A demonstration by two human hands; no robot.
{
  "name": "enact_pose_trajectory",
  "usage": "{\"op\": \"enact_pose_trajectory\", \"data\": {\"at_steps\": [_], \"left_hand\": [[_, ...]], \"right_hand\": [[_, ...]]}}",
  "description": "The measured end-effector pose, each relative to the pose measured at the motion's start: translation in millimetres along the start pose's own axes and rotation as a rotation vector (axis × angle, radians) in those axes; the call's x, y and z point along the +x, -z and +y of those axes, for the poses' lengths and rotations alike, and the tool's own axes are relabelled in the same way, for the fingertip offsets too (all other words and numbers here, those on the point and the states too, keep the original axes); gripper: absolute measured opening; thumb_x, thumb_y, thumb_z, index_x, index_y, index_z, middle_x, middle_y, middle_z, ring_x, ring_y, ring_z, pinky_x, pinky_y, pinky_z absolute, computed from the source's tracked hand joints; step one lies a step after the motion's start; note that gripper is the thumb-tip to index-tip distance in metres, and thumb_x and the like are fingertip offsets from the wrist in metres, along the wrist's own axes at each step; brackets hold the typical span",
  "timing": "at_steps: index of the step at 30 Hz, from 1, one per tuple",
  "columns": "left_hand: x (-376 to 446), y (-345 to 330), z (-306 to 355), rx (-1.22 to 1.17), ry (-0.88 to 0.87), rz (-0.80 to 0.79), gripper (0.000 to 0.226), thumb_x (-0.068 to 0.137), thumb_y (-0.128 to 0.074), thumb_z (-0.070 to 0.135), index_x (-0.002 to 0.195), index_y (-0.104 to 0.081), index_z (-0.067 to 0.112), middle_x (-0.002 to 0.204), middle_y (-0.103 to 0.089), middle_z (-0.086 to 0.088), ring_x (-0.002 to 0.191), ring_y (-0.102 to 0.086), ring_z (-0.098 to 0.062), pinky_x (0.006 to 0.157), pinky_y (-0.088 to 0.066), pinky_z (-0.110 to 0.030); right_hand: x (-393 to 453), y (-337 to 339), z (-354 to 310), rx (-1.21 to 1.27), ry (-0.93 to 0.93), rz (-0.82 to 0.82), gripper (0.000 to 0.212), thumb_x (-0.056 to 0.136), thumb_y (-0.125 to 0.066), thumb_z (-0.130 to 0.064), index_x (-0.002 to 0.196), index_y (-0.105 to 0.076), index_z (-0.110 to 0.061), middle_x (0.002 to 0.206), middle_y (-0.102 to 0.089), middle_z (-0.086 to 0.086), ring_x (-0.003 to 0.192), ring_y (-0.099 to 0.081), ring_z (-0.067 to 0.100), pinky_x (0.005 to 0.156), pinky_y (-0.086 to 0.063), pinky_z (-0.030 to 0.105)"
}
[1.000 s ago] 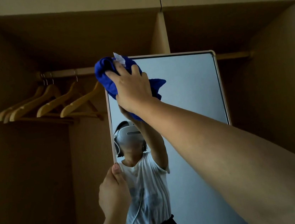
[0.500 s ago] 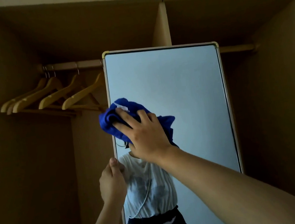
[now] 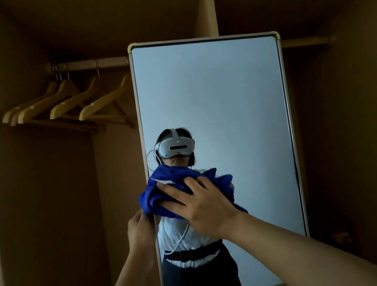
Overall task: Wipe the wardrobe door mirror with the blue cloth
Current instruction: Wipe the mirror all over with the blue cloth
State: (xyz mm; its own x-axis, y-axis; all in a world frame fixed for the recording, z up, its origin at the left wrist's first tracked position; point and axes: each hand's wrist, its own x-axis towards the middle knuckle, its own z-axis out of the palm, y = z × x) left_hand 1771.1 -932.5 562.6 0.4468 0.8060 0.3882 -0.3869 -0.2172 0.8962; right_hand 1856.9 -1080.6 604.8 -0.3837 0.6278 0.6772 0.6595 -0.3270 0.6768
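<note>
The right hand [image 3: 199, 203] spreads its fingers flat over the bunched blue cloth [image 3: 165, 193], pressing it to the tall framed wardrobe door mirror [image 3: 224, 91] near its nine o'clock edge. The left hand [image 3: 139, 232] grips that edge, likely steadying the door. Its fingertips are hidden behind the frame.

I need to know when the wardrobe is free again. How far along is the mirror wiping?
Done: cannot tell; the glass above the cloth shows no streaks, though that proves little. In hand: the right hand presses the bunched blue cloth against the mirror near its left edge, at mid-height, while the left hand grips the mirror's left edge. Left: probably the lower glass and the right side.
</note>
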Motion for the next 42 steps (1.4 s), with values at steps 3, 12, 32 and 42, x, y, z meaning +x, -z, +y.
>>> {"op": "enact_pose_trajectory", "data": {"at_steps": [3, 12, 32, 42], "left_hand": [[-2, -3, -9, 0.103, -0.033, 0.040, 0.044, 0.100, -0.037, 0.034, 0.086, -0.063, 0.001, 0.071, -0.059, -0.011, 0.064, -0.051, -0.023, 0.063, -0.038, -0.033], [-7, -12, -13, 0.274, -0.146, 0.204, 0.041, 0.099, -0.029, 0.041, 0.068, -0.052, 0.025, 0.067, -0.057, 0.001, 0.063, -0.054, -0.014, 0.065, -0.046, -0.034], [-8, -19, -17, 0.399, -0.154, 0.328, 0.044, 0.098, -0.024, 0.043, 0.073, -0.054, 0.023, 0.068, -0.055, 0.002, 0.067, -0.054, -0.021, 0.064, -0.047, -0.035], [-11, -20, -16, 0.399, -0.176, 0.325, 0.040, 0.100, -0.025, 0.041, 0.067, -0.046, 0.032, 0.066, -0.052, 0.008, 0.062, -0.049, -0.011, 0.064, -0.042, -0.033]], "right_hand": [[15, 15, 24, -0.025, 0.014, 0.004, 0.055, 0.081, -0.051, -0.013, 0.134, -0.053, -0.026, 0.148, -0.043, 0.001, 0.097, -0.053, 0.029, 0.080, -0.047, 0.041], [62, 53, 120, -0.073, -0.458, 0.023, 0.066, 0.084, -0.058, -0.012, 0.145, -0.038, -0.026, 0.156, -0.028, 0.000, 0.106, -0.047, 0.032, 0.089, -0.045, 0.042], [34, 56, 147, -0.113, -0.505, 0.001, 0.071, 0.080, -0.064, -0.020, 0.145, -0.037, -0.023, 0.155, -0.028, 0.005, 0.110, -0.046, 0.037, 0.082, -0.049, 0.046], [83, 56, 132, -0.077, -0.599, 0.027, 0.073, 0.083, -0.063, -0.025, 0.147, -0.028, -0.025, 0.157, -0.020, 0.005, 0.117, -0.039, 0.036, 0.090, -0.044, 0.044]]}}
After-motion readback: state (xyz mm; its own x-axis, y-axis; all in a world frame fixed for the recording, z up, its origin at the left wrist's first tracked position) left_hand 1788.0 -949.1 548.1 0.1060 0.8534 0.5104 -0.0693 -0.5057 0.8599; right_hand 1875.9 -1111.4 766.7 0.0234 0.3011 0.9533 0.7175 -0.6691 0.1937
